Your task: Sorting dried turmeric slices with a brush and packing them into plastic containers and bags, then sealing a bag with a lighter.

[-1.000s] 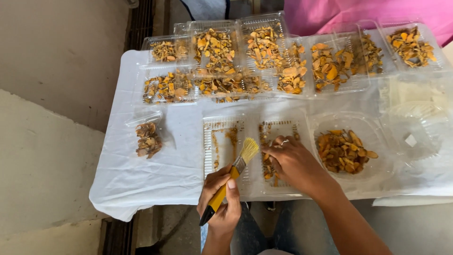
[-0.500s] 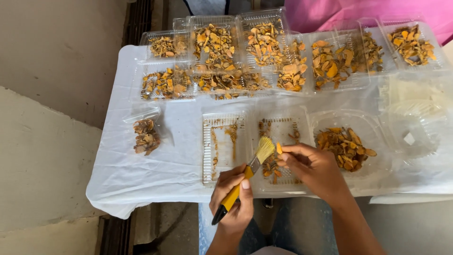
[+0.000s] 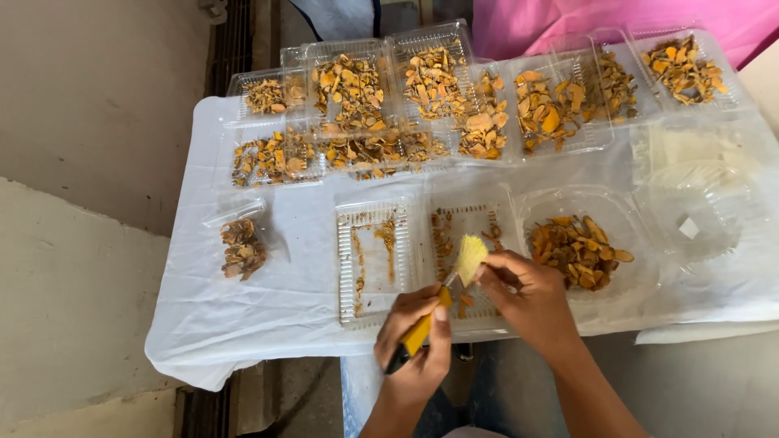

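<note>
My left hand (image 3: 418, 337) grips the yellow handle of a small brush (image 3: 471, 253) whose pale yellow bristles point up and away over the right half of an open clear clamshell tray (image 3: 375, 268). My right hand (image 3: 527, 296) is pinched shut right against the bristles, on what looks like a small orange piece, mostly hidden by the fingers. The tray's two ribbed halves carry orange dust and a few dried orange chips. Just right of my right hand stands a round clear bowl (image 3: 625, 212) of dried orange-brown slices.
A white cloth (image 3: 268, 300) covers the table. Several clear trays of orange slices (image 3: 430, 77) line the far side. At the left lies a small plastic bag of dark pieces (image 3: 242, 247), at the right empty clear containers (image 3: 698, 203). A person in pink (image 3: 617, 16) stands beyond.
The brush and both hands have shifted from the middle of the open tray to its right half. My right hand has come off the tray and closed against the bristles.
</note>
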